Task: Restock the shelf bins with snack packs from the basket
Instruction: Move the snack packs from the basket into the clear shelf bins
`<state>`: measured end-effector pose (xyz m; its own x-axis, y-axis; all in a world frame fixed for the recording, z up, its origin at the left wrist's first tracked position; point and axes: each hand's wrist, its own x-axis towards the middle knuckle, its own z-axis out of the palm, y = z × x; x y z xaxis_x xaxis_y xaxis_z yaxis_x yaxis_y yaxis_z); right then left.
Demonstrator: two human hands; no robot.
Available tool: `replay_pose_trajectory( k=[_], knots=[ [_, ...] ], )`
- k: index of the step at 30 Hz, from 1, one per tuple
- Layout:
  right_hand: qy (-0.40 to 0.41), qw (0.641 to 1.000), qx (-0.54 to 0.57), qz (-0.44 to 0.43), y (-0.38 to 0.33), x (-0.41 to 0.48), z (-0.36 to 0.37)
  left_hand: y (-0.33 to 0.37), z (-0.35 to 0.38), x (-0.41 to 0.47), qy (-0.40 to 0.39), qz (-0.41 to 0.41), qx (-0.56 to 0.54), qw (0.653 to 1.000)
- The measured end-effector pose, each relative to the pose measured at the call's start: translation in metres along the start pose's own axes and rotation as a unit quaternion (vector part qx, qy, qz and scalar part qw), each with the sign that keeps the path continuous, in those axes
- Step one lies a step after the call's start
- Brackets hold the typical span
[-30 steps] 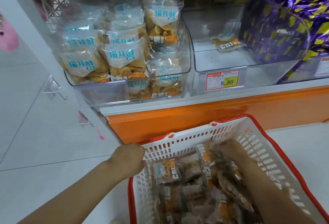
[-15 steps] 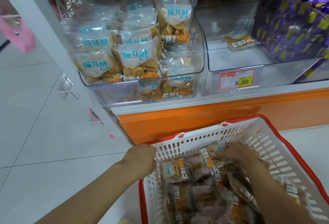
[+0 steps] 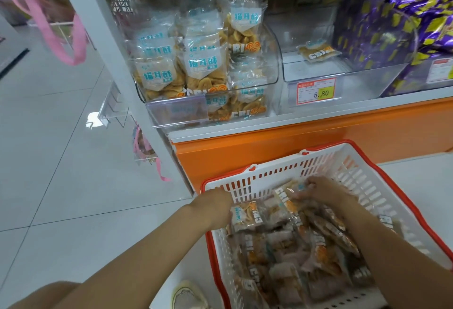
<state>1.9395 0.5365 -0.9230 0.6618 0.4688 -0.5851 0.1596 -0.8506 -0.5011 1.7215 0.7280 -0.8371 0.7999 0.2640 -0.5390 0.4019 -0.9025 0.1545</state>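
The basket is white, slotted, with a red rim; its snack packs are clear with pale blue labels over golden-orange crisps. The shelf front is orange, the price tag red and yellow with 8.80, and the bags at the shelf's right edge purple with yellow patches.

The basket sits under both hands, below and in front of the shelf. The left hand grips its far left corner. The right hand is inside it, holding a pack atop the snack packs filling it. Above and beyond the left hand stands a full bin. Beyond the right hand is a second bin, with a single pack at its back and a price tag on its front. A third bin stands further right. A shoe rests on the floor under the left forearm.
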Motion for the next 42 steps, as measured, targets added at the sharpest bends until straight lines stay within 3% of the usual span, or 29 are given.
replay_pose_trajectory(
  k=[6, 12, 17, 20, 25, 30, 36, 39, 42],
  knots=[
    [0.041, 0.993, 0.109, -0.03, -0.009, -0.031, 0.018, 0.002, 0.001, -0.011, -0.028, 0.02, -0.021, 0.999],
    [0.014, 0.993, 0.058, -0.102, -0.026, -0.071, -0.004, -0.008, -0.016, -0.005, 0.028, 0.028, -0.165, 0.985],
    [-0.016, 0.972, 0.065, -0.226, -0.073, -0.119, -0.034, -0.003, -0.05, -0.013, 0.082, 0.071, -0.329, 0.938],
    [0.008, 0.949, 0.049, -0.312, -0.1, -0.147, -0.045, -0.002, -0.072, -0.022, 0.038, 0.118, -0.395, 0.91],
    [0.013, 0.923, 0.091, -0.375, -0.113, -0.174, -0.062, 0.0, -0.086, -0.033, 0.001, 0.161, -0.471, 0.868],
    [0.019, 0.909, 0.166, -0.382, -0.104, -0.182, -0.084, 0.006, -0.094, -0.039, 0.011, 0.157, -0.571, 0.806],
    [0.007, 0.894, 0.234, -0.383, -0.109, -0.172, -0.092, 0.02, -0.102, -0.046, 0.081, 0.202, -0.534, 0.817],
    [0.015, 0.892, 0.267, -0.365, -0.122, -0.168, -0.096, 0.032, -0.109, -0.048, 0.099, 0.216, -0.551, 0.8],
    [0.05, 0.902, 0.223, -0.366, -0.136, -0.169, -0.104, 0.04, -0.121, -0.05, 0.119, 0.197, -0.574, 0.786]
  ],
)
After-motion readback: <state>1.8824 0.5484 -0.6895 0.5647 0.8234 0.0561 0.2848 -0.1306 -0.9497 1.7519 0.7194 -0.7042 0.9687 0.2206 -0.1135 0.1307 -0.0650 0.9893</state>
